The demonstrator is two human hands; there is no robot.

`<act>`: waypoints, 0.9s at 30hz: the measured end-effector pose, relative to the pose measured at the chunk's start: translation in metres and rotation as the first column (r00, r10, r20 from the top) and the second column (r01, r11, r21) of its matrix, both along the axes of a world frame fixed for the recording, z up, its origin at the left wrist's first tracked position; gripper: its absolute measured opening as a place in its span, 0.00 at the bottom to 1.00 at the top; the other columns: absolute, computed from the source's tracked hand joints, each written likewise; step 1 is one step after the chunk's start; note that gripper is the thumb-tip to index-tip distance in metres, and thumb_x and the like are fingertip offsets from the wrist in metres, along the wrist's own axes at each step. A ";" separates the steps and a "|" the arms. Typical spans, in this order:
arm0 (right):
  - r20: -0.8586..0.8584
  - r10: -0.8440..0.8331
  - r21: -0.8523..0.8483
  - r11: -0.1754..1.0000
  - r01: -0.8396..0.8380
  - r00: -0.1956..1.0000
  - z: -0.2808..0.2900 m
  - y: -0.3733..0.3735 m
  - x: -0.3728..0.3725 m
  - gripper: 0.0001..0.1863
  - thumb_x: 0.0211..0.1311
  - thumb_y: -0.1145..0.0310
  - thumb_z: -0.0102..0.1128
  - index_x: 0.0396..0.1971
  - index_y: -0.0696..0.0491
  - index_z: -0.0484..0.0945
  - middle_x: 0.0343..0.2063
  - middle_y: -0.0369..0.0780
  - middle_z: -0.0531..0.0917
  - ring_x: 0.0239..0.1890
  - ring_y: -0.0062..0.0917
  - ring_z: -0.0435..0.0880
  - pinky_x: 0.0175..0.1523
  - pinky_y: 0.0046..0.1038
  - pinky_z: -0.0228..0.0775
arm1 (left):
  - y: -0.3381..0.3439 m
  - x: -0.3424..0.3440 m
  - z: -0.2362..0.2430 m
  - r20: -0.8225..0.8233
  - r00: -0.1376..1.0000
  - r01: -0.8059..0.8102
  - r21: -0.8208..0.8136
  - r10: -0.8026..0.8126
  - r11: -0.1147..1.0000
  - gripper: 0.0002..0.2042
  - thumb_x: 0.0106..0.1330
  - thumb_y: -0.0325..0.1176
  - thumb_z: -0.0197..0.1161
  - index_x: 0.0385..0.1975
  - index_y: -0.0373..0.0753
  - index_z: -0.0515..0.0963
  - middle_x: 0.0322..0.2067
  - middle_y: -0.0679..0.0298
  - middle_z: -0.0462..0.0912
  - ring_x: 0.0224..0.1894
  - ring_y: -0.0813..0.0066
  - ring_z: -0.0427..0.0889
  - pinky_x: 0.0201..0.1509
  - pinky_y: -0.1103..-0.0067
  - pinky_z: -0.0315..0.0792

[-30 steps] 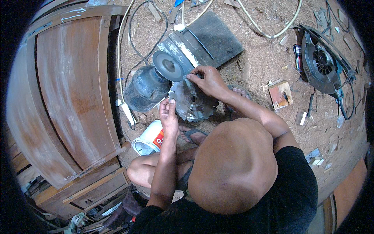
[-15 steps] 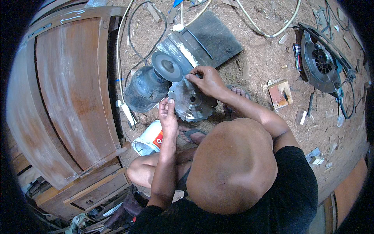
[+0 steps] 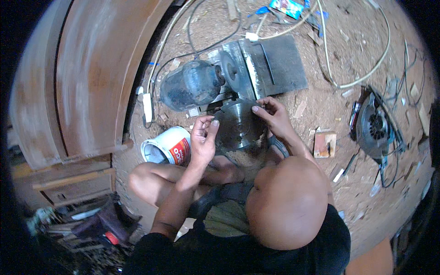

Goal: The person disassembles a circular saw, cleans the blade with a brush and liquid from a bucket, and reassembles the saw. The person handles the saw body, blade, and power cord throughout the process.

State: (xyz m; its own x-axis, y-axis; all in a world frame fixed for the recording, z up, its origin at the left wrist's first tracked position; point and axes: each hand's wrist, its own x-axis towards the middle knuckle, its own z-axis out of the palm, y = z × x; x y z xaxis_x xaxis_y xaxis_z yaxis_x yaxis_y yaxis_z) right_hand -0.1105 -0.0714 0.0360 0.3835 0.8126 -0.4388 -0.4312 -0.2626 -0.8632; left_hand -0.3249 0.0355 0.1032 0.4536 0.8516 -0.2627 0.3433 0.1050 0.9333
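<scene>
A round toothed circular saw blade (image 3: 239, 130) is held between my two hands, over my feet and in front of a bench grinder. My left hand (image 3: 204, 137) pinches its left rim between thumb and curled fingers. At the upper right rim, my right hand (image 3: 277, 118) grips it with thumb and fingertips. The grinder's thin grey disc (image 3: 230, 71) stands just beyond the blade's far edge; whether they touch I cannot tell. Left of the disc is the dark rounded motor (image 3: 190, 87). The blade's teeth look blurred.
A white bucket (image 3: 158, 142) lies tilted by my left knee. Wooden door panels (image 3: 101, 68) stand at the left. A handheld circular saw (image 3: 373, 126) and a small wooden block (image 3: 324, 144) lie on the right. A pale cable (image 3: 337, 68) curls over the sawdust-covered floor.
The view has shifted and turned. The blade has swung flatter, its surface now dark with a bright streak. My right hand has moved down along the rim; both hands still hold the blade.
</scene>
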 end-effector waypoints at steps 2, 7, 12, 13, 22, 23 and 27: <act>-0.073 -0.020 0.047 0.999 0.023 0.997 0.010 0.001 0.003 0.16 0.60 0.62 0.70 0.41 0.57 0.81 0.35 0.34 0.84 0.37 0.17 0.79 0.46 0.24 0.72 | -0.005 0.009 0.022 0.038 0.999 -0.021 0.017 0.020 1.000 0.08 0.71 0.30 0.61 0.44 0.36 0.73 0.33 0.69 0.79 0.33 0.86 0.74 0.38 0.85 0.69; -0.112 0.029 0.123 0.992 -0.015 0.993 0.038 0.011 0.007 0.09 0.61 0.72 0.69 0.38 0.56 0.80 0.31 0.32 0.82 0.35 0.14 0.78 0.43 0.19 0.71 | -0.004 -0.003 0.055 0.020 1.000 -0.015 0.125 0.012 0.992 0.09 0.70 0.32 0.62 0.43 0.34 0.74 0.32 0.67 0.80 0.34 0.85 0.76 0.38 0.85 0.70; 0.043 0.148 0.214 0.965 -0.154 0.988 0.085 0.022 0.025 0.07 0.63 0.73 0.67 0.38 0.54 0.79 0.29 0.29 0.81 0.30 0.10 0.76 0.37 0.17 0.70 | -0.004 -0.012 0.084 0.067 0.997 -0.062 0.226 0.048 0.972 0.09 0.68 0.33 0.64 0.40 0.34 0.76 0.30 0.66 0.80 0.33 0.84 0.76 0.37 0.83 0.70; 0.098 0.170 0.201 0.962 -0.186 0.981 0.102 0.024 0.031 0.07 0.62 0.73 0.68 0.38 0.54 0.79 0.28 0.29 0.81 0.30 0.10 0.76 0.36 0.17 0.70 | -0.003 -0.010 0.093 0.080 0.995 -0.071 0.250 0.053 0.966 0.09 0.68 0.33 0.65 0.39 0.34 0.77 0.30 0.65 0.80 0.32 0.83 0.76 0.37 0.83 0.70; 0.327 0.292 0.280 0.878 -0.387 0.899 0.223 0.053 0.043 0.10 0.60 0.71 0.71 0.39 0.54 0.79 0.31 0.31 0.83 0.33 0.12 0.79 0.39 0.17 0.71 | 0.008 -0.020 0.196 0.365 0.920 -0.123 0.619 -0.145 0.775 0.07 0.60 0.24 0.69 0.37 0.35 0.80 0.31 0.58 0.83 0.30 0.71 0.82 0.35 0.78 0.74; 0.339 0.316 0.291 0.861 -0.418 0.886 0.232 0.057 0.042 0.10 0.60 0.71 0.71 0.39 0.54 0.80 0.32 0.31 0.83 0.33 0.12 0.79 0.39 0.17 0.71 | 0.004 -0.024 0.207 0.386 0.910 -0.130 0.611 -0.150 0.781 0.08 0.59 0.23 0.69 0.37 0.35 0.80 0.31 0.58 0.83 0.31 0.71 0.81 0.36 0.78 0.73; 0.405 0.383 0.306 0.799 -0.518 0.830 0.267 0.073 0.033 0.10 0.59 0.72 0.71 0.39 0.55 0.80 0.32 0.32 0.84 0.34 0.13 0.80 0.40 0.18 0.71 | 0.000 -0.044 0.239 0.385 0.903 -0.145 0.694 -0.193 0.705 0.09 0.58 0.23 0.70 0.37 0.35 0.79 0.31 0.57 0.82 0.30 0.73 0.80 0.33 0.79 0.72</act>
State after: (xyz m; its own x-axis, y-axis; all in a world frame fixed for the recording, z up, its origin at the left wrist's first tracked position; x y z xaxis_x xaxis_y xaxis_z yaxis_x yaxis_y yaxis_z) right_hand -0.0771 0.0017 0.3028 -0.0122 0.9996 0.0259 -0.0442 0.0254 -0.9987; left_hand -0.3688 0.0356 0.3422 0.3926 0.6921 0.6057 -0.0836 -0.6290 0.7729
